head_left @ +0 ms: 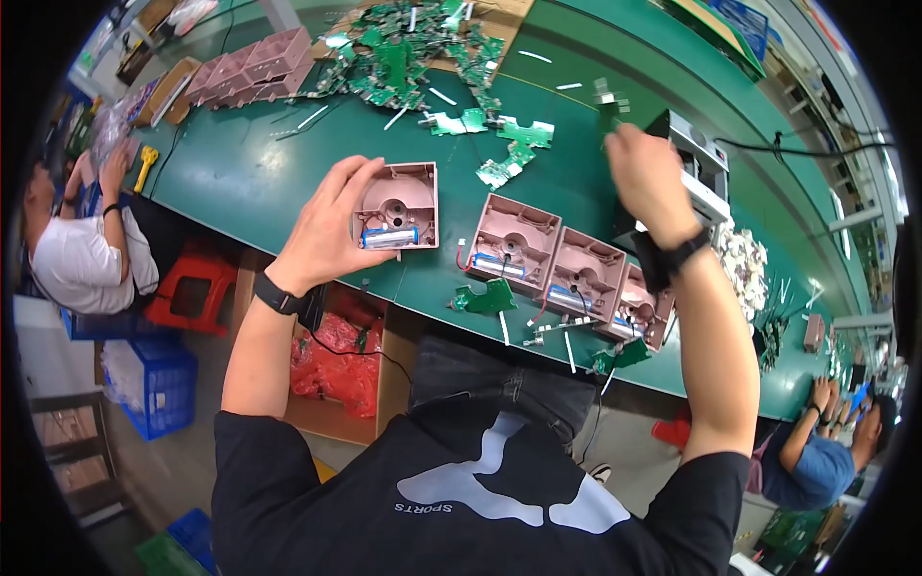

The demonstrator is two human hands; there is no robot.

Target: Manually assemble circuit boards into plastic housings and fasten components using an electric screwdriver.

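Pink plastic housing [399, 204], square with a round recess and a blue cylindrical battery cell along its lower edge, is held above the near edge of a green workbench [240, 173] by the person's left hand [322, 230]. The fingers are curled around the housing's left side, with the thumb on its lower edge. The right hand [648, 178] is raised farther out over the bench, its fingers pinching a small green circuit board [607, 115] that is blurred. A black band sits on each wrist. Just right of the held housing, three more pink housings [567, 274] lie in a row on the bench, touching one another, each with a blue cell and red wires. Loose green circuit boards [514, 149] lie beyond them, and a larger heap of boards [403, 48] sits at the far side, near a stack of empty pink trays [254, 67]. A grey machine [696, 163] stands just behind the right hand. Other seated people work at the far left and lower right.
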